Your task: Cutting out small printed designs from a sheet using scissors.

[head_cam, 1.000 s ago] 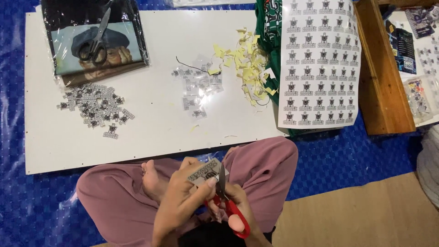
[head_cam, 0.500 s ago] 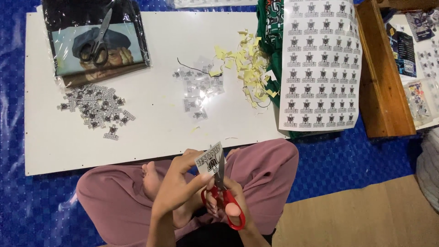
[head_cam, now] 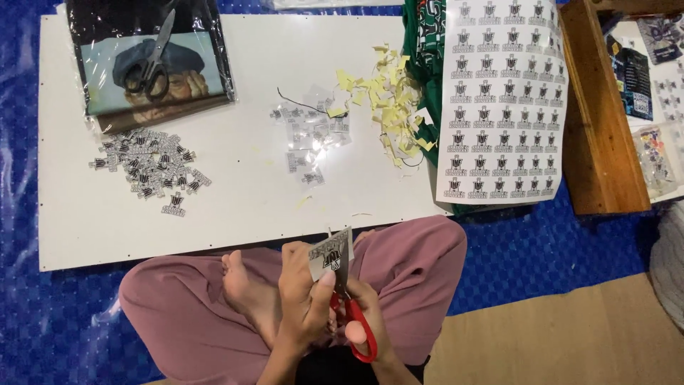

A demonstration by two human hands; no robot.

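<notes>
sticker piece (head_cam: 332,254) clamped between left hand (head_cam: 303,296) fingers, right hand (head_cam: 363,314) gripping red scissors (head_cam: 354,324).

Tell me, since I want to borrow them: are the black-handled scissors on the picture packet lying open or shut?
Shut. The black-handled scissors lie flat on the picture packet, blades together in one narrow point, handle loops side by side.

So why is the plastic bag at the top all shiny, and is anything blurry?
Head view: glare streaks the bag under the black scissors; the white board is evenly lit with faint shadows; the hands, left and right, and the sticker look slightly soft; the board's edges bow a little from the lens.
</notes>
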